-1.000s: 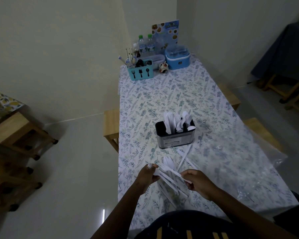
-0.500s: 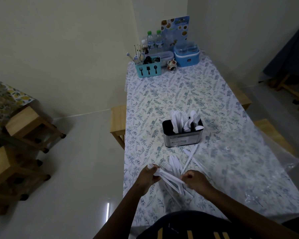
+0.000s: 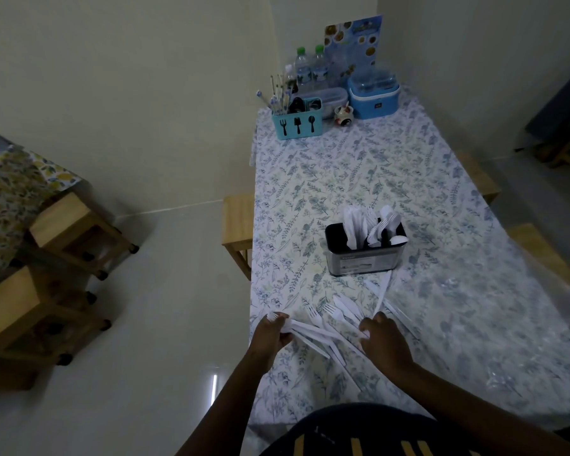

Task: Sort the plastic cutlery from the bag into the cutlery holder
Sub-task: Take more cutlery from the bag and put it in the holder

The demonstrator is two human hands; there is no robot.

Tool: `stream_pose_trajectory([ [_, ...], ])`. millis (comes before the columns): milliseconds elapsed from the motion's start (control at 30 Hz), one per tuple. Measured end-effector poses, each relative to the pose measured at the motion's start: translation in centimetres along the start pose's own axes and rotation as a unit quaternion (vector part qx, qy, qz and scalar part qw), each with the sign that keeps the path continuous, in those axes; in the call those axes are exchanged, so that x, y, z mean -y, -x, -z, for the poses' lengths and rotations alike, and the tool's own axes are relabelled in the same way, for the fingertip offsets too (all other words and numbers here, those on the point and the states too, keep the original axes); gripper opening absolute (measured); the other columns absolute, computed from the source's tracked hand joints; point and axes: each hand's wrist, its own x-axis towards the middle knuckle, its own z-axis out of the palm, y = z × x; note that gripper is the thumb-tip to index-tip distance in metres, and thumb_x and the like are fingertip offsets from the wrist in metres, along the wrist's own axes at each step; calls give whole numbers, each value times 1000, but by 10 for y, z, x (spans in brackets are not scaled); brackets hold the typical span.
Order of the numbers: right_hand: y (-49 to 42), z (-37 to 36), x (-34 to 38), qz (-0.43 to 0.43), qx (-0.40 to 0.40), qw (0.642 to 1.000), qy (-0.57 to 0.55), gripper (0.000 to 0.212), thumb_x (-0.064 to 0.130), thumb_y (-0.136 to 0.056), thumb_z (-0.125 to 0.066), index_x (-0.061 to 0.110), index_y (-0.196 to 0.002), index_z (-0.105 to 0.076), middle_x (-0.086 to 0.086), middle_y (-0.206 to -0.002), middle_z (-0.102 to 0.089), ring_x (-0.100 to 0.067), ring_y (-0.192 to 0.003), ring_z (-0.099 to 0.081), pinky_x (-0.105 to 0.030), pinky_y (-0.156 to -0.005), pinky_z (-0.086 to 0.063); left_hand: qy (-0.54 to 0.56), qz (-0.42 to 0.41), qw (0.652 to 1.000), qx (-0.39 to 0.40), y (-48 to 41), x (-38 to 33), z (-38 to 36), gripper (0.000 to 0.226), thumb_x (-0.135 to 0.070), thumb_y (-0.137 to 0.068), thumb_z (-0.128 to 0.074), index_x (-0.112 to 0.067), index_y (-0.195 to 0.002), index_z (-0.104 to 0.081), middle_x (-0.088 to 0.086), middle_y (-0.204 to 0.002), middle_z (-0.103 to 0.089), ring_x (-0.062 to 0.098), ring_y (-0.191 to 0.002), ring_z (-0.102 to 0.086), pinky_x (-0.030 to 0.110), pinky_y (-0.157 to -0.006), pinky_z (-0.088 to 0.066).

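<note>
A black and steel cutlery holder (image 3: 364,258) stands mid-table with white plastic cutlery upright in its compartments. Near the table's front edge my left hand (image 3: 272,335) grips a bunch of white plastic forks (image 3: 310,334) by their heads, the handles fanning out to the right. My right hand (image 3: 380,339) pinches the end of a white piece beside that bunch. Loose forks and knives (image 3: 346,309) lie on the cloth between my hands and the holder. The clear plastic bag (image 3: 494,311) lies flat on the table's right side.
At the far end stand a turquoise cutlery caddy (image 3: 297,125), water bottles (image 3: 310,69), a blue lidded box (image 3: 374,97) and a menu card (image 3: 352,44). Wooden stools (image 3: 239,222) flank the table (image 3: 310,179); more stools (image 3: 69,228) sit at the left.
My hands have drawn apart a little, spreading the bunch of forks. The camera has shifted left and closer to the table.
</note>
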Motion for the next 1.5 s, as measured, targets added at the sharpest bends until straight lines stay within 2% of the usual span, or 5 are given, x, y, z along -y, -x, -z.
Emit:
stream_pose_trajectory([
  [633,-4,-2,-1,64,42,988,138,26,14,-85,-50,6,-107,-59,-9,-120,-50,-21,-100,-58,-29,-81,-52,-99,16,994,53,-6,7,-15,21,-29,-98,-50,-11,-95,-59,10,-92,-63,20,-83,-61,29,-70,-52],
  [933,-3,-4,-13,73,13,978,197,20,14,-64,-79,9,-78,-66,-7,-88,-63,-16,-58,-61,-29,-45,-53,-111,7,991,76,-3,10,-19,13,-23,-99,-49,-14,-96,-57,12,-97,-59,24,-91,-56,33,-78,-50],
  [1133,-3,-2,-15,83,10,969,232,17,17,-86,-61,9,-100,-64,-8,-107,-59,-19,-78,-63,-31,-60,-55,-61,20,996,58,0,13,-22,19,-22,-100,-46,-8,-94,-58,10,-95,-60,22,-88,-58,33,-78,-49],
  [1367,-8,-9,-23,77,-5,974,214,19,4,-61,-78,10,-74,-66,-7,-83,-62,-18,-52,-58,-30,-40,-50,-18,45,998,50,-3,16,-22,28,-24,-99,-48,0,-90,-59,18,-95,-65,30,-94,-62,36,-84,-52],
  [1500,-7,-6,-19,94,4,990,108,15,6,-70,-73,13,-71,-60,-5,-81,-58,-19,-63,-59,-30,-51,-53,-21,52,997,61,-2,18,-20,24,-19,-99,-50,4,-101,-56,23,-106,-62,33,-100,-60,36,-84,-52],
])
